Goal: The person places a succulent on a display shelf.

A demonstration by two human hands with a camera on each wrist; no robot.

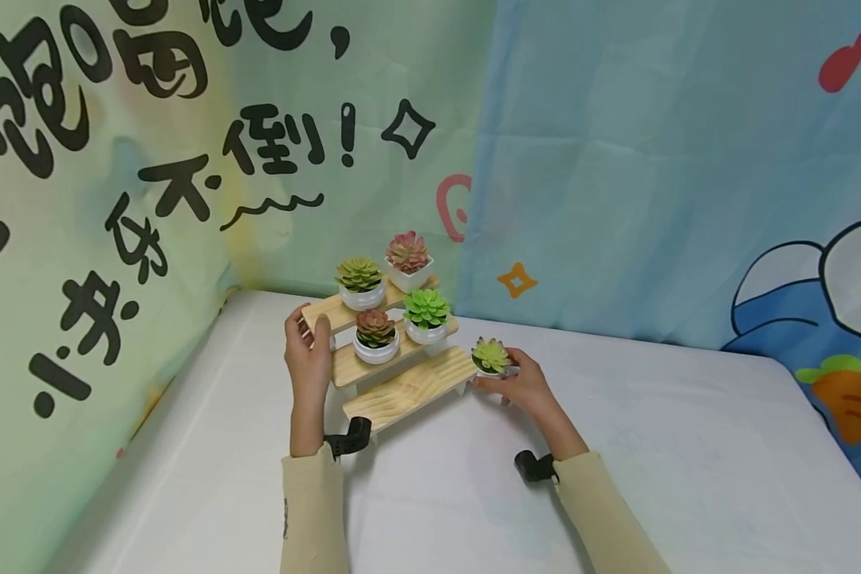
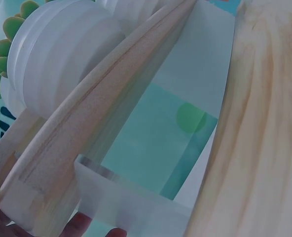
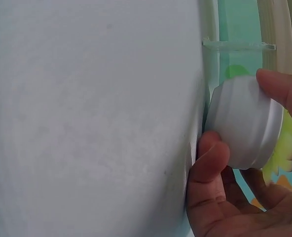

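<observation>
A three-tier wooden plant stand (image 1: 412, 388) with clear supports stands at an angle. My left hand (image 1: 307, 368) grips the left end of its upper tiers, fingertips showing beneath the wood in the left wrist view. Just off the right end of the lowest tier, my right hand (image 1: 525, 387) holds a small yellow-green succulent (image 1: 491, 355). Thumb and fingers pinch its round white pot (image 3: 247, 121), which is close to the tabletop. On the top tier are a green succulent (image 1: 359, 275) and a pink one (image 1: 407, 253); the middle tier carries a reddish-brown (image 1: 375, 328) and a bright green one (image 1: 426, 308).
A white cloth covers the table (image 1: 445, 494). Behind it hangs a blue printed backdrop (image 1: 617, 159), and a green one with black lettering (image 1: 373, 199) runs along the back and left. Black wrist cameras (image 1: 534, 466) sit at both cuffs.
</observation>
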